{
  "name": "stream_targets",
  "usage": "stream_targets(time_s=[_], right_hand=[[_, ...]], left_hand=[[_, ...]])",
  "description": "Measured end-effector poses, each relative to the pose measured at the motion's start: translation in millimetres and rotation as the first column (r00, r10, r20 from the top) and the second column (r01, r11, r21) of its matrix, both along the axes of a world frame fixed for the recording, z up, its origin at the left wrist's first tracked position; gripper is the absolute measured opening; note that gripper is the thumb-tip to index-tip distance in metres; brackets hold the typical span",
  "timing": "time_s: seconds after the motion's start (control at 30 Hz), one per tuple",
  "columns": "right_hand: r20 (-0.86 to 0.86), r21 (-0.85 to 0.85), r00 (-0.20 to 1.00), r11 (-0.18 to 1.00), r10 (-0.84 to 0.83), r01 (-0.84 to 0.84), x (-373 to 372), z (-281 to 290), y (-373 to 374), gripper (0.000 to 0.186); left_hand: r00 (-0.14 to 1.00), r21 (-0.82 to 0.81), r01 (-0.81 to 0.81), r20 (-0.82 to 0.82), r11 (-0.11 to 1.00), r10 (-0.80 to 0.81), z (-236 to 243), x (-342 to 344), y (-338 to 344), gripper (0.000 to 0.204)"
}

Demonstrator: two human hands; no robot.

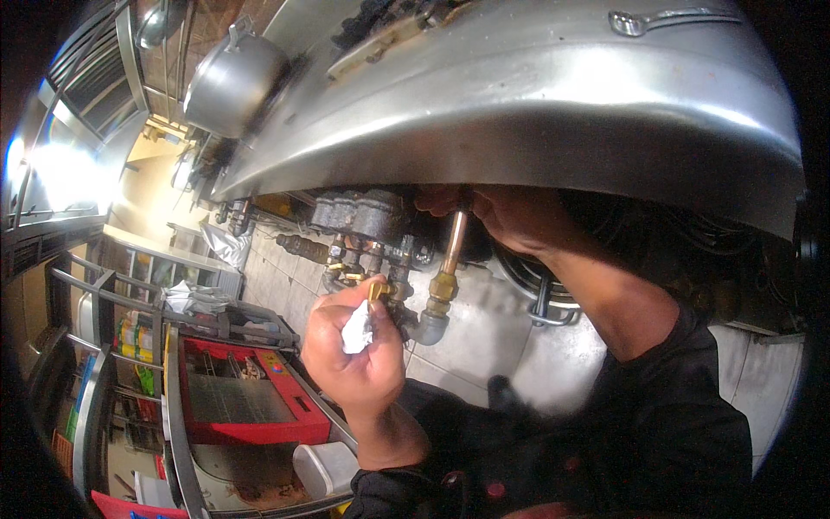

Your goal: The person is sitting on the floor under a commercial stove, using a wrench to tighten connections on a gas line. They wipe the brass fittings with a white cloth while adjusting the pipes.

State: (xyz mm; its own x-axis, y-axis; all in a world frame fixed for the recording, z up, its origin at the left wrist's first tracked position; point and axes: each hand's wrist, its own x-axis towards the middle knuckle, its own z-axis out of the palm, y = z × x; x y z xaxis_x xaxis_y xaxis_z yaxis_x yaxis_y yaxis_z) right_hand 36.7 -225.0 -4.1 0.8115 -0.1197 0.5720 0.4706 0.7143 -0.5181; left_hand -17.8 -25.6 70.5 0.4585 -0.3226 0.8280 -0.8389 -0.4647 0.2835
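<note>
With my left hand [359, 355] closed, I pinch a small brass valve handle [378, 291] between thumb and fingers. A crumpled white tissue or cloth [358, 329] is tucked in the same hand. The handle sits on a cluster of dark, greasy valves and fittings [376, 212] below a stainless steel cooking range [553, 121]. Beside it, a copper-coloured pipe [457, 242] runs down to a brass nut [443, 285] and a grey elbow [428, 329]. My right hand [514, 216] reaches under the range's edge by the pipe's upper end, its fingers mostly in shadow and hidden.
A metal ladle or spoon [666, 19] lies on the range top, and a large lidded pot [232, 82] stands at the far left. Below right are a round black-handled vessel [543, 298] and tiled floor [484, 368]. At left are metal racks and a red-framed appliance [259, 424].
</note>
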Motion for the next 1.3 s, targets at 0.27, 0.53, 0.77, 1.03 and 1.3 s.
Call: stream_targets(time_s=[0.27, 0.53, 0.77, 1.03, 1.3], right_hand=[[0.007, 0.004, 1.000, 1.000, -0.015, 0.015, 1.4, -0.4, 2.6, 0.027], [-0.008, 0.073, 0.999, 0.996, 0.043, -0.042, 0.2, 0.3, 4.3, 0.025], [-0.037, 0.026, 0.981, 0.981, 0.193, -0.192, 6.2, -5.5, -1.4, 0.023], [-0.138, 0.086, 0.931, 0.940, 0.338, -0.329, 12.8, -18.1, 14.8, 0.033], [-0.091, -0.109, 0.951, 0.947, 0.294, -0.303, 19.7, -17.4, 17.1, 0.031]], left_hand=[[1.000, 0.018, 0.014, -0.022, 1.000, -0.014, -0.1, 0.0, 1.1, 0.017], [1.000, -0.007, -0.001, -0.005, 1.000, 0.001, -0.3, -0.6, -1.1, 0.017], [1.000, -0.015, -0.007, -0.020, 1.000, 0.007, -0.1, -2.6, -1.1, 0.015], [1.000, -0.020, -0.014, -0.007, 1.000, 0.014, -1.4, -3.1, -2.5, 0.014], [1.000, -0.042, 0.005, -0.011, 0.999, -0.005, -2.1, -2.3, -1.5, 0.015]])
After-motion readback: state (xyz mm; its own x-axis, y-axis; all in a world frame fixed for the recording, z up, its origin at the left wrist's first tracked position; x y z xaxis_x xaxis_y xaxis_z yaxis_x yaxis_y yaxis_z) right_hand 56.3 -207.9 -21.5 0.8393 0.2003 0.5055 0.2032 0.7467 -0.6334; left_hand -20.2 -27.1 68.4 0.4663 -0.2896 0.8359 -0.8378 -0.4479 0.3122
